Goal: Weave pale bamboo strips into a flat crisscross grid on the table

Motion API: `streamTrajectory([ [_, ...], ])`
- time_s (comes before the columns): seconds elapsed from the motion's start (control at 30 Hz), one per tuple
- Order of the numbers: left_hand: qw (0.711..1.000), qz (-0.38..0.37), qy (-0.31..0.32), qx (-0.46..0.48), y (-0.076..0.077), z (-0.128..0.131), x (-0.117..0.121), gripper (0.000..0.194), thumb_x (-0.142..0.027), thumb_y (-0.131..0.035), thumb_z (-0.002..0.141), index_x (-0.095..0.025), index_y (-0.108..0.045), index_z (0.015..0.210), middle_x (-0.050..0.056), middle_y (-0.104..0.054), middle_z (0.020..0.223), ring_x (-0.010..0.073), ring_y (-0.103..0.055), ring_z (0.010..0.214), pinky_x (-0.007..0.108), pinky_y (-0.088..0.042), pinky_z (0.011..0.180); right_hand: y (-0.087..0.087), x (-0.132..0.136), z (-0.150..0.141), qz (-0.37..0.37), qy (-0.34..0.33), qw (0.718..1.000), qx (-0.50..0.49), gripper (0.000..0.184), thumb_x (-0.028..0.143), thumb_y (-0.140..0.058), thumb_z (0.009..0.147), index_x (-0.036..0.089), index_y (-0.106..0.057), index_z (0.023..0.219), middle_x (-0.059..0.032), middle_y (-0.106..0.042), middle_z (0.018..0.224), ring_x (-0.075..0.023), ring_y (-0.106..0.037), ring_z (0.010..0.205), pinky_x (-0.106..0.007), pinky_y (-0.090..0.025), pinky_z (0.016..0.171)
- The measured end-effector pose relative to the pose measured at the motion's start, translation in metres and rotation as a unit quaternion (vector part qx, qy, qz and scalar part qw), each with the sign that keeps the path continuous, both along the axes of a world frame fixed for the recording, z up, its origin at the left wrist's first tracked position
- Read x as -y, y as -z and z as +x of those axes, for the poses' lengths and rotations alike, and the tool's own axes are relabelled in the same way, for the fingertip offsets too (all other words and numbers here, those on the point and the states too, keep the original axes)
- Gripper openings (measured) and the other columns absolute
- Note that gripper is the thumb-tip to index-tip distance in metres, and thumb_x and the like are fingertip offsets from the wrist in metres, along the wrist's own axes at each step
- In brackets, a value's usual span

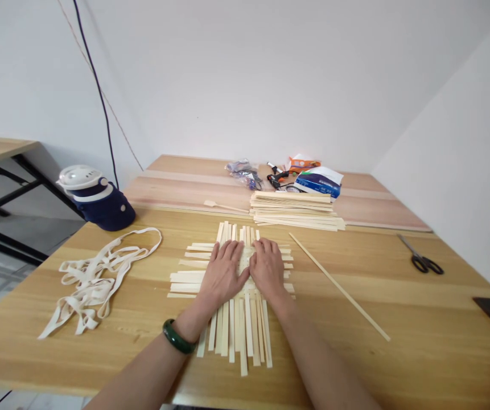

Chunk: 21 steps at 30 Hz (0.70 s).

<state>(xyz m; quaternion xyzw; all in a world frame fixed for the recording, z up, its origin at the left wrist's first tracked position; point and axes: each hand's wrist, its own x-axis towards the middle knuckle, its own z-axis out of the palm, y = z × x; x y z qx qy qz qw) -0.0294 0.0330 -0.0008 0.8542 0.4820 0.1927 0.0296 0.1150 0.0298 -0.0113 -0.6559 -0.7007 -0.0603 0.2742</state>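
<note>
Pale flat wooden strips are crossed into a woven mat [241, 319] on the table before me, their uneven ends sticking out on all sides. My left hand [223, 270] rests on the mat's left part, fingers stretched forward and thumb pointing to the right. On the right part lies my right hand [267, 267], its fingers a little bent and its thumb near the left thumb. Both hands cover much of the woven middle. A green bangle [178, 337] circles my left wrist. To the right, a single thin strip [341, 287] lies slantwise on the table.
A tangled white cloth tape [95, 279] and a blue jug with white lid [99, 199] are at left. Behind the mat lie a strip stack [296, 210], a glue gun [279, 177], a tissue pack [319, 181] and plastic bags [245, 172]. Scissors [421, 257] lie far right.
</note>
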Motion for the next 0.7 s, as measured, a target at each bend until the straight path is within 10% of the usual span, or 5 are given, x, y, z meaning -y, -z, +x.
streamTrajectory([
  [0.53, 0.998, -0.012, 0.007, 0.056, 0.0, -0.0042, -0.0014, 0.056, -0.034, -0.052, 0.09, -0.011, -0.042, 0.14, 0.017, -0.051, 0.141, 0.0287, -0.043, 0.134, 0.05, -0.029, 0.117, 0.0, 0.0046, -0.0017, 0.012, 0.007, 1.0, 0.002, 0.029, 0.007, -0.049, 0.085, 0.016, -0.063, 0.109, -0.0115, -0.059, 0.114, -0.0269, -0.047, 0.107, -0.038, -0.041, 0.094],
  [0.7, 0.993, 0.04, -0.09, 0.07, 0.0044, -0.0069, -0.001, 0.044, -0.032, -0.045, 0.094, -0.012, -0.049, 0.133, 0.018, -0.053, 0.136, 0.0319, -0.043, 0.134, 0.056, -0.028, 0.116, -0.0007, 0.0051, -0.002, 0.031, 0.006, 0.999, 0.02, 0.027, 0.008, -0.05, 0.085, 0.016, -0.064, 0.105, -0.0118, -0.06, 0.107, -0.0271, -0.047, 0.103, -0.041, -0.039, 0.095],
])
